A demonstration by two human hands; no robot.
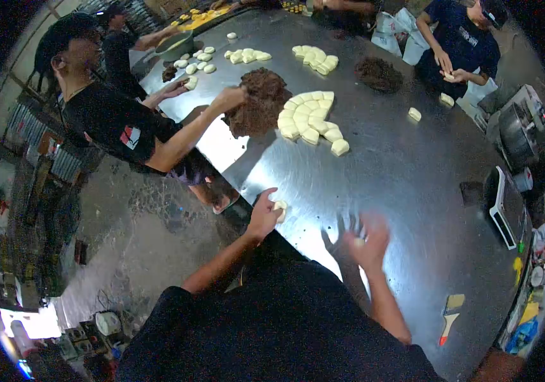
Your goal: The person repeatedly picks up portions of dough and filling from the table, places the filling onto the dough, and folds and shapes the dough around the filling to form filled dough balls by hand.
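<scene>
My left hand (pixel 263 216) is closed around a small pale dough piece (pixel 280 211) above the near edge of the metal table (pixel 387 184). To its right, my right hand (pixel 369 243) is raised over the tabletop and smeared by motion. A pale spot shows near its palm, but I cannot make out what it is. Beyond my hands lies a fan-shaped cluster of cut dough pieces (pixel 307 116), with one dough piece (pixel 340 147) at its near end. Left of the cluster is a heap of brown crumbly filling (pixel 261 95).
A co-worker (pixel 113 121) at the left reaches into the filling; another person (pixel 460 44) handles dough at the far right. More dough clusters (pixel 315 58) and a second brown heap (pixel 379 74) lie farther back. A brush (pixel 452 318) and a white-framed device (pixel 503 207) are at right.
</scene>
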